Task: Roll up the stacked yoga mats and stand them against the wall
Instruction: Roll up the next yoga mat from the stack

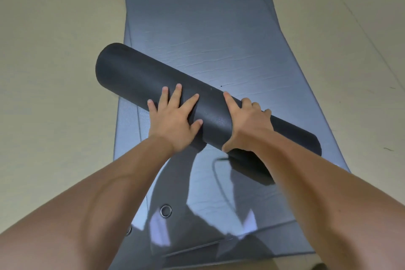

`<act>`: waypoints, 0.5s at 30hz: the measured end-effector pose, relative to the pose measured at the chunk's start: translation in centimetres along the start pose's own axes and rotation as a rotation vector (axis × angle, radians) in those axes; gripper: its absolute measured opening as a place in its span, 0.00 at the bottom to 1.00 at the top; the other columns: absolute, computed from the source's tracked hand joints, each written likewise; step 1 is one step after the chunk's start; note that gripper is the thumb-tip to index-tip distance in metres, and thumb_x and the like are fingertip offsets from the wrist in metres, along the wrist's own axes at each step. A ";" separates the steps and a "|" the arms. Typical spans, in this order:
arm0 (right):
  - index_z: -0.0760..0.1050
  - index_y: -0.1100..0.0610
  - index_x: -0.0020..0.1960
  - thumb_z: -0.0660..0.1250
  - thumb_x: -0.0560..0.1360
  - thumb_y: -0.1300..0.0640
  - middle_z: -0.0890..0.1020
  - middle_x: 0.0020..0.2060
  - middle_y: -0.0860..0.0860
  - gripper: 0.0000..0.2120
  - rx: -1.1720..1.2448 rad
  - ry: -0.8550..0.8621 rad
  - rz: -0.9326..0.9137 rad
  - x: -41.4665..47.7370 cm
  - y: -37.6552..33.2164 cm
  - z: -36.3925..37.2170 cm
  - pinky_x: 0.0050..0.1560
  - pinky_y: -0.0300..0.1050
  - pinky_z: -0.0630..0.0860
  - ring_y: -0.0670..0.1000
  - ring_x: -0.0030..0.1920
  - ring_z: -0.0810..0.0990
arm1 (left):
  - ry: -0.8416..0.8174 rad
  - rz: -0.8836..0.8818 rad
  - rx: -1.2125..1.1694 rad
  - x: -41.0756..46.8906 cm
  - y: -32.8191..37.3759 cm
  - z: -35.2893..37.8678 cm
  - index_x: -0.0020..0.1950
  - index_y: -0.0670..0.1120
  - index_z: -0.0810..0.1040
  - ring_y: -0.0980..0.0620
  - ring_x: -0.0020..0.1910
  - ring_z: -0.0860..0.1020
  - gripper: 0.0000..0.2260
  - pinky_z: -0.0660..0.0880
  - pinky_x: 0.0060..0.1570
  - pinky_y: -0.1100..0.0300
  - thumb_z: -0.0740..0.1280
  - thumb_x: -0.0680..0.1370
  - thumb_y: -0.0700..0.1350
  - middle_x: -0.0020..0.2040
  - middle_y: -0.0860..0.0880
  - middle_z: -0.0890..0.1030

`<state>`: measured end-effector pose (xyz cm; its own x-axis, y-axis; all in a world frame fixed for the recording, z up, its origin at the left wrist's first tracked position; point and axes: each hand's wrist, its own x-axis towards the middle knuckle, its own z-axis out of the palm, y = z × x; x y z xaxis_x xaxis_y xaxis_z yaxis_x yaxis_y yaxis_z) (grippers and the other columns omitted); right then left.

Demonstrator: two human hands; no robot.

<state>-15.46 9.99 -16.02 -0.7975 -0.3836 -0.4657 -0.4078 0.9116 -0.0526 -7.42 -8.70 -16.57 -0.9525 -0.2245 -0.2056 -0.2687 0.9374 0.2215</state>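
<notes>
Some fingertips of your right hand (247,120) hide behind the roll (140,79). The flat mats (197,17) run off the top edge. Your left arm (87,204) covers half a metal ring (129,229) at lower left.

I think I am in an exercise room, or a plain room used for yoga; I cannot tell which. The floor (54,39) is smooth and pale beige at 9 and at 3 o'clock. Grey mats (197,17) lie stacked flat toward 12 o'clock, with metal eyelets (166,210) near 6 o'clock, and a dark rolled mat (135,76) lies across them.
</notes>
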 end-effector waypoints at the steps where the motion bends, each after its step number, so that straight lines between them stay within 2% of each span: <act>1: 0.34 0.41 0.81 0.80 0.55 0.37 0.69 0.64 0.56 0.70 0.017 -0.015 0.010 -0.3 -0.5 0.0 0.63 0.63 0.69 0.59 0.63 0.70 | 0.016 -0.078 -0.067 -0.5 0.1 0.2 0.81 0.63 0.54 0.39 0.82 0.43 0.31 0.46 0.76 0.32 0.60 0.80 0.65 0.84 0.48 0.44; 5: 0.34 0.41 0.81 0.80 0.56 0.37 0.69 0.62 0.55 0.70 0.114 -0.086 0.064 -2.4 -3.1 1.1 0.57 0.59 0.71 0.58 0.60 0.71 | 0.055 -0.285 -0.341 -2.8 0.1 1.3 0.80 0.67 0.53 0.40 0.82 0.46 0.31 0.49 0.78 0.37 0.63 0.80 0.63 0.84 0.48 0.40; 7: 0.33 0.42 0.81 0.79 0.56 0.37 0.68 0.62 0.55 0.70 0.150 -0.097 0.093 -3.4 -4.4 2.0 0.58 0.60 0.72 0.58 0.60 0.71 | 0.102 -0.361 -0.613 -3.7 -0.4 2.1 0.80 0.67 0.52 0.45 0.82 0.51 0.36 0.55 0.79 0.45 0.68 0.78 0.60 0.84 0.50 0.41; 9: 0.33 0.42 0.81 0.79 0.56 0.36 0.68 0.62 0.54 0.70 0.189 -0.106 0.118 -3.9 -5.3 2.6 0.58 0.59 0.72 0.58 0.60 0.71 | 0.121 -0.490 -0.978 -4.4 -1.0 2.7 0.80 0.67 0.50 0.52 0.78 0.61 0.45 0.62 0.77 0.50 0.75 0.72 0.58 0.82 0.53 0.54; 10: 0.34 0.42 0.81 0.80 0.56 0.36 0.68 0.62 0.54 0.70 0.216 -0.117 0.127 -4.1 -5.6 2.8 0.58 0.59 0.73 0.58 0.60 0.71 | 0.114 -0.581 -1.155 -4.7 -1.3 3.0 0.80 0.66 0.49 0.52 0.74 0.69 0.50 0.67 0.74 0.48 0.78 0.68 0.59 0.79 0.55 0.63; 12: 0.35 0.40 0.80 0.80 0.53 0.34 0.69 0.61 0.52 0.71 0.287 -0.143 0.143 -4.4 -5.9 3.0 0.59 0.58 0.74 0.58 0.60 0.73 | -0.023 -0.770 -1.418 -5.2 -1.5 3.2 0.80 0.63 0.51 0.48 0.60 0.81 0.54 0.77 0.62 0.43 0.81 0.62 0.61 0.69 0.55 0.76; 14: 0.36 0.37 0.79 0.80 0.50 0.32 0.69 0.62 0.52 0.72 0.366 -0.176 0.159 -4.5 -6.1 3.1 0.60 0.60 0.76 0.58 0.62 0.74 | -0.164 -0.832 -1.570 -5.4 -1.4 3.0 0.75 0.53 0.63 0.44 0.44 0.84 0.48 0.79 0.48 0.46 0.82 0.60 0.61 0.62 0.48 0.83; 15: 0.37 0.35 0.79 0.81 0.49 0.32 0.69 0.62 0.51 0.72 0.407 -0.197 0.160 -4.5 -6.0 3.0 0.61 0.60 0.76 0.59 0.62 0.74 | -0.179 -0.835 -1.609 -5.4 -1.4 3.1 0.71 0.52 0.68 0.43 0.42 0.85 0.43 0.79 0.44 0.46 0.82 0.61 0.60 0.58 0.47 0.84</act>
<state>-8.05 6.71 -16.27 -0.7208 -0.2339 -0.6525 -0.0482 0.9560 -0.2894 -1.49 -8.00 -18.71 -0.5149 -0.3179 -0.7961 -0.5769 -0.5584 0.5961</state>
